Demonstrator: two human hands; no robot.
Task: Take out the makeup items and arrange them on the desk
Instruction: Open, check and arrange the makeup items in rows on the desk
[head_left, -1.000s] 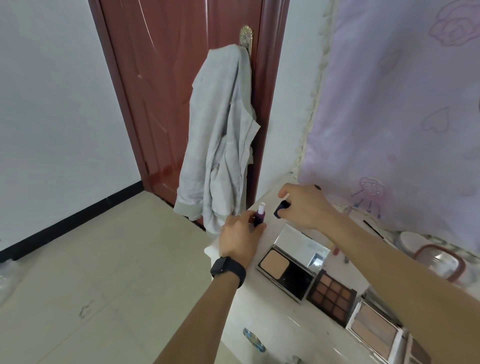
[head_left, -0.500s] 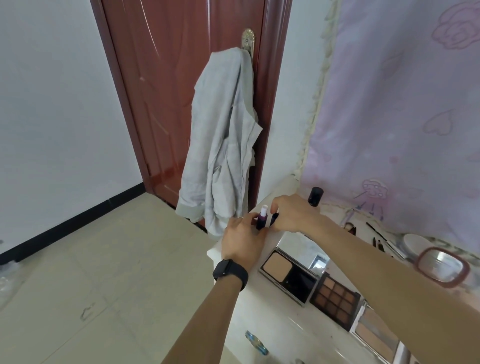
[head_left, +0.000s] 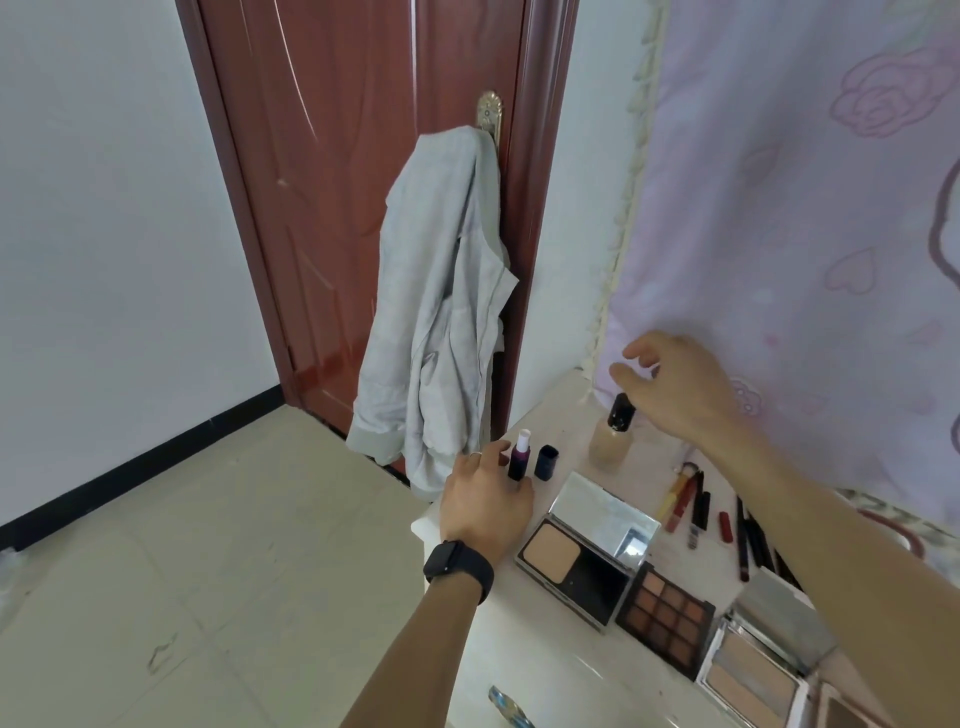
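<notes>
While the left hand (head_left: 485, 499), black watch (head_left: 457, 564) at the wrist, pinches the base of the upright uncapped lipstick (head_left: 519, 457) at the far left corner of the table (head_left: 545, 675), the right hand (head_left: 675, 387) hovers with fingers loosely spread, holding nothing, just above a black-capped foundation bottle (head_left: 614, 434). Dark cap (head_left: 545, 461) stands just right of lipstick, apart. Nearer: open powder compact (head_left: 576, 558), eyeshadow palette (head_left: 665, 618). Right of bottle: pencils and tubes (head_left: 696, 506) lying loose. Grey jacket (head_left: 441, 338) hangs on door (head_left: 337, 156) beyond.
</notes>
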